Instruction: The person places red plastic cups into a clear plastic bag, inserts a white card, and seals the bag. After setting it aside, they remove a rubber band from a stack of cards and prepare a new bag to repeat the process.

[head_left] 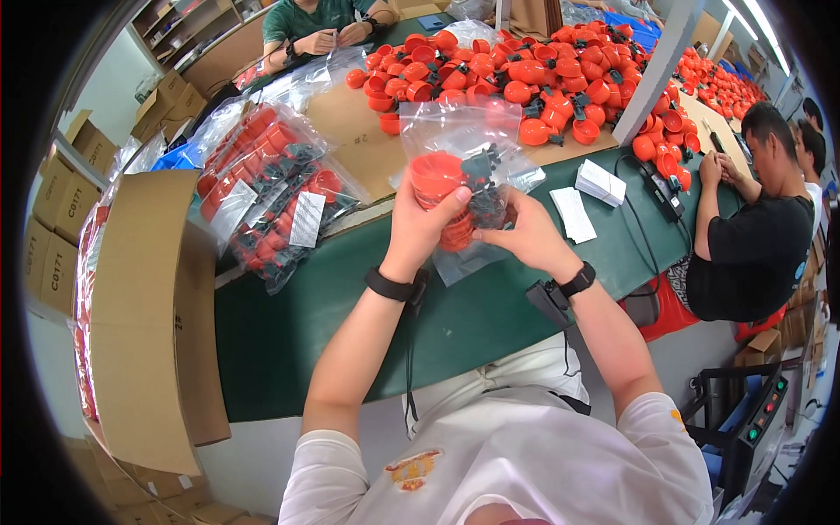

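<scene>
Over the green table (289, 350), I hold a clear plastic bag (455, 127) with a stack of red plastic cups (435, 175) with black fittings (479, 166) in it. My left hand (420, 227) is closed round the stack's left side, its thumb across the front of the cups. On the other side my right hand (532, 232) grips the bag by the black fittings, thumb and fingers pressed in. The bag's upper part spreads flat above the cups. Behind it lies a big heap of loose red cups (525, 74).
Filled bags (289, 192) of red cups lie at the left, by an open cardboard box (140, 315). White paper slips (573, 214) and a stack of labels (601, 182) lie at the right. A metal post (661, 70) stands behind. Co-workers sit across (319, 26) and at right (752, 219).
</scene>
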A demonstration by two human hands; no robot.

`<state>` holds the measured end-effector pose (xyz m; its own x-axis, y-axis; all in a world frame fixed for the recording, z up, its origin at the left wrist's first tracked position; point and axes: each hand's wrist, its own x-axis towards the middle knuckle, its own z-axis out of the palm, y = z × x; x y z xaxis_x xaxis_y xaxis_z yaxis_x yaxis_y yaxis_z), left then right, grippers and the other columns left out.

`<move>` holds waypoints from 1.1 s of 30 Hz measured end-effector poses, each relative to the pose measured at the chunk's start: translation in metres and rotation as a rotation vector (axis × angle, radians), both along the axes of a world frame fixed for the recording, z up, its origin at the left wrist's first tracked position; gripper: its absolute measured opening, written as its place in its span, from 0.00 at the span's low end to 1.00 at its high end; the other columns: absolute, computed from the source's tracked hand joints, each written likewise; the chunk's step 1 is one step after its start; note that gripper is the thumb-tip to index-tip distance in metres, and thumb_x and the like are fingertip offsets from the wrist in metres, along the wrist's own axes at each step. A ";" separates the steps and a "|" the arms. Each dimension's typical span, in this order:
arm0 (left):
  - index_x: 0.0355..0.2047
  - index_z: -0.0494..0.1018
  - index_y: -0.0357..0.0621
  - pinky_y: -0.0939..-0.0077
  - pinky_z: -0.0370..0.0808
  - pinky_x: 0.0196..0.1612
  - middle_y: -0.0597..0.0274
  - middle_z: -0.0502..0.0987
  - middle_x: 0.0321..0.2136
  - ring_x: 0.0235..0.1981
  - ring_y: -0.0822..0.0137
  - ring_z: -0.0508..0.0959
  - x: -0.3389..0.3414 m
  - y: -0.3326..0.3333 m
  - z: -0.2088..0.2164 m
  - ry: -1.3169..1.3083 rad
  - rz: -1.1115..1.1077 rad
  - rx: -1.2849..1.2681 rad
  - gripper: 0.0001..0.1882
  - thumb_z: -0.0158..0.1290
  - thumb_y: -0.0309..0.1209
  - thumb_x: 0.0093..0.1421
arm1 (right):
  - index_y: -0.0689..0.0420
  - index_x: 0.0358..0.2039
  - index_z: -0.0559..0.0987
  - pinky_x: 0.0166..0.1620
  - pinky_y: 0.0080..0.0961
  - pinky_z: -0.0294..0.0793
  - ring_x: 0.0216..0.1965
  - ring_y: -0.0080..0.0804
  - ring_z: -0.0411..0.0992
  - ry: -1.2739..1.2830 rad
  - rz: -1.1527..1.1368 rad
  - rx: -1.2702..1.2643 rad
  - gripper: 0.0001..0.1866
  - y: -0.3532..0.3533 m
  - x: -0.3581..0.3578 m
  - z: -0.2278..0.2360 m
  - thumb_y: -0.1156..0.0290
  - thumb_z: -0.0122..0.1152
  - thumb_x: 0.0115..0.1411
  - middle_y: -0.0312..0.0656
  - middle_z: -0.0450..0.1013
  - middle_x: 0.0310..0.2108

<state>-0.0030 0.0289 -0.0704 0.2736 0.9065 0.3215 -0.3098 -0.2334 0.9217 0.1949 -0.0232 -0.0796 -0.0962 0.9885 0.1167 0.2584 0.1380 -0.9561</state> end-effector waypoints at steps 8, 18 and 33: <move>0.59 0.65 0.40 0.70 0.71 0.59 0.62 0.74 0.51 0.53 0.69 0.75 0.001 -0.004 -0.028 0.076 -0.094 -0.026 0.36 0.71 0.32 0.54 | 0.58 0.63 0.67 0.59 0.27 0.71 0.56 0.26 0.70 0.240 0.231 -0.080 0.37 0.011 0.015 -0.012 0.77 0.75 0.54 0.37 0.71 0.57; 0.59 0.64 0.39 0.70 0.72 0.59 0.59 0.74 0.51 0.53 0.69 0.74 0.003 -0.011 -0.021 0.188 -0.008 0.046 0.36 0.71 0.32 0.55 | 0.57 0.44 0.80 0.47 0.23 0.73 0.40 0.20 0.74 0.115 0.061 0.118 0.19 0.014 0.011 -0.022 0.69 0.77 0.53 0.34 0.79 0.37; 0.63 0.59 0.40 0.68 0.70 0.61 0.55 0.73 0.54 0.54 0.64 0.74 0.005 -0.009 -0.023 0.257 -0.008 0.125 0.43 0.72 0.35 0.53 | 0.60 0.48 0.80 0.44 0.19 0.71 0.41 0.21 0.71 0.026 0.052 0.055 0.21 0.014 0.025 0.014 0.64 0.74 0.58 0.33 0.78 0.38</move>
